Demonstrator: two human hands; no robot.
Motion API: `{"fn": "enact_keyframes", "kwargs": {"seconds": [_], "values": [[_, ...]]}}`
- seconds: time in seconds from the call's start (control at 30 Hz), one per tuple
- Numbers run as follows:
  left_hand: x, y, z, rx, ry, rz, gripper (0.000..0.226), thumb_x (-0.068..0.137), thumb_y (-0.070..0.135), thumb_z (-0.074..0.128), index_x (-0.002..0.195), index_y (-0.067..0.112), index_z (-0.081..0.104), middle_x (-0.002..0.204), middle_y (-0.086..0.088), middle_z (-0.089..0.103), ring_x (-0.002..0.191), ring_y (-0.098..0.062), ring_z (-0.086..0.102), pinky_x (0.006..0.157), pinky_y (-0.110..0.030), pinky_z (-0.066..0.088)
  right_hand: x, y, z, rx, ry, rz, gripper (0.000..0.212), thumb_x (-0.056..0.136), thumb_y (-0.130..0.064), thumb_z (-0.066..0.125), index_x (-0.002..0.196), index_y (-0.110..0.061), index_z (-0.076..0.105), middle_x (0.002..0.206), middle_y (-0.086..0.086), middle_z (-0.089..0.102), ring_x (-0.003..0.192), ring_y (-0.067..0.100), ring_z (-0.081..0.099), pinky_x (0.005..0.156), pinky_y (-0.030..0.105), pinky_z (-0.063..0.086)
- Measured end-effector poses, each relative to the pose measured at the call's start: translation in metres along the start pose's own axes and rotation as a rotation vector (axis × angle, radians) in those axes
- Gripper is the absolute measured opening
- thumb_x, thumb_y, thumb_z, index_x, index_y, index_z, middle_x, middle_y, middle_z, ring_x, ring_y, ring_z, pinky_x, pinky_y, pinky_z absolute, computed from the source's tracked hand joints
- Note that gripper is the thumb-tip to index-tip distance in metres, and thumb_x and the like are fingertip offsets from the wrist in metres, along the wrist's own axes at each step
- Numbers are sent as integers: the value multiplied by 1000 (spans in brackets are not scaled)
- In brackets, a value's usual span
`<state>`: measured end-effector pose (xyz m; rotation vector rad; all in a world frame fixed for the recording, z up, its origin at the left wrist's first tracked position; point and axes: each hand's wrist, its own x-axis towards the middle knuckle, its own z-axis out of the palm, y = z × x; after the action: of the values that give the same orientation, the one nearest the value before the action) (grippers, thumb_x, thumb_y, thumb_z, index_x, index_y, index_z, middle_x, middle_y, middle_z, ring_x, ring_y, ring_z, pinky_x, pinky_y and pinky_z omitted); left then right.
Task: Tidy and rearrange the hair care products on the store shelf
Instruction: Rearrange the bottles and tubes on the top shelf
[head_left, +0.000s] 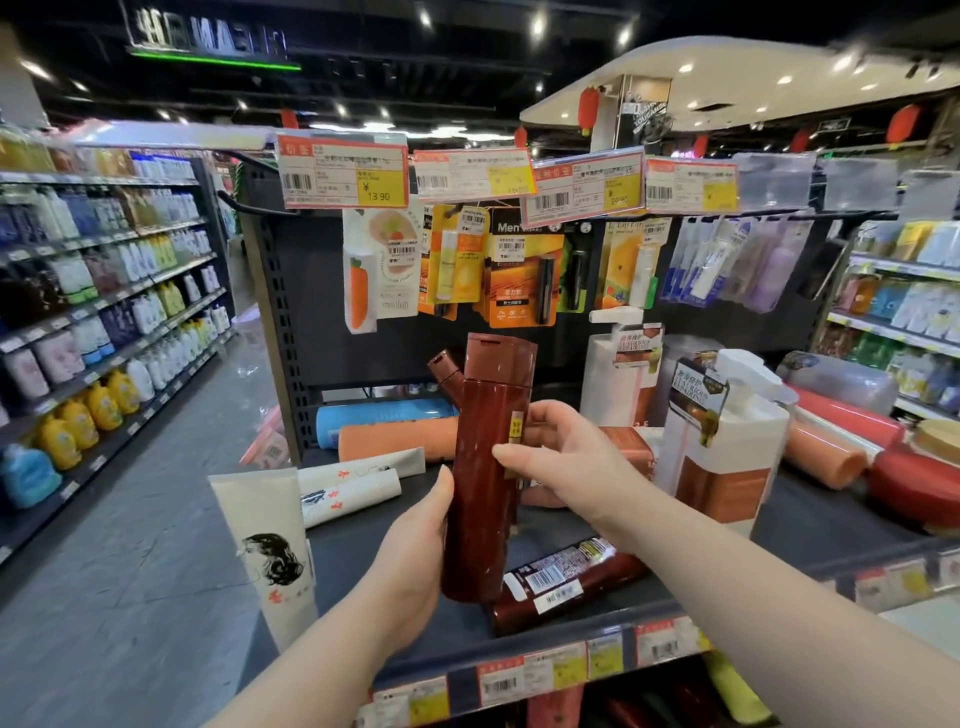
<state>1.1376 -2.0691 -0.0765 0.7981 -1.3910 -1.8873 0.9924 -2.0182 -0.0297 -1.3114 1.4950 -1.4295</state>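
A: Both hands on the bottle (478, 519)! The left hand (415, 551) wraps its lower half, and the right hand (561, 457) curls round the middle.

B: It's upright at the front of the shelf (831, 519). A second bottle (561, 587) lies flat by its base, tubes (265, 545) left, pump bottle (727, 441) right.

- Site: retail shop, toiletries aisle.
- Above the grip on the bottle (485, 467): barcoded price tags (343, 174), one reading ¥13.90.
- Behind the grip, higher: carded goods (522, 270) hung on hooks.
- Far left of grip: long shelves (119, 291), stock in rows.
- Below grip: shelf edge (550, 670) carrying a label strip.
- High above: red lanterns (588, 109).
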Motion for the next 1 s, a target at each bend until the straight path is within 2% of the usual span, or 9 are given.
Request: {"fn": "enact_keyframes", "kwargs": {"seconds": [0.07,0.17,0.3,0.47,0.57,0.63,0.8,0.93,1.0], "values": [[-1,-1,-2,55,-17,48,29,90,45,46,110,30,60,101,6,73,96,-11,67,85,-32,49,2,2,6,-30,38,-47,34,81,-21,70,108,-26,50,107,0,65,95,14,67,81,37,58],[-1,-3,-4,328,53,171,42,80,28,70,117,33,50,106,12,66,97,-4,62,78,-23,49,3,6,16,-109,55,-132,33,80,-18,72,97,-33,48,97,-8,64,90,9,66,77,29,58],[7,-8,-10,443,262,259,42,78,12,70,106,37,50,99,17,61,95,1,57,76,-20,47,11,18,30,-151,5,-167,37,80,-12,72,98,-33,48,100,-9,64,92,5,66,82,25,56],[25,-19,-15,492,287,197,46,75,11,72,105,36,49,97,15,61,101,-11,59,85,-28,48,20,29,30,-197,-29,-105,38,80,-12,71,105,-29,47,99,-16,60,87,-3,62,73,14,52],[29,-21,-14,515,282,196,46,75,11,73,108,33,49,98,14,60,102,-12,59,89,-29,47,24,32,19,-292,-11,-76,39,81,-14,70,114,-24,52,108,-6,62,98,7,62,88,29,53],[31,-22,-14,522,273,197,47,75,13,73,110,33,48,102,14,60,103,-11,57,91,-28,46,23,30,5,-361,15,-77,35,81,-15,69,111,-27,54,108,-3,63,99,14,62,89,35,53],[34,-23,-12,531,269,199,53,77,15,72,121,29,46,114,13,56,106,-7,53,96,-27,43,12,26,-44,-462,38,15,17,87,-15,63,96,-29,59,93,-8,63,89,8,59,74,21,47],[34,-25,-8,548,295,198,57,79,15,71,127,25,44,121,8,56,106,-6,50,95,-26,42,5,32,-65,-517,42,80,12,87,-17,62,93,-27,61,96,-5,63,93,7,58,80,21,49],[32,-24,-5,547,302,195,58,78,14,72,127,27,43,123,6,56,107,-7,50,94,-25,41,3,35,-69,-571,11,94,13,88,-17,61,98,-25,60,93,-9,61,89,2,56,74,11,43]]}}
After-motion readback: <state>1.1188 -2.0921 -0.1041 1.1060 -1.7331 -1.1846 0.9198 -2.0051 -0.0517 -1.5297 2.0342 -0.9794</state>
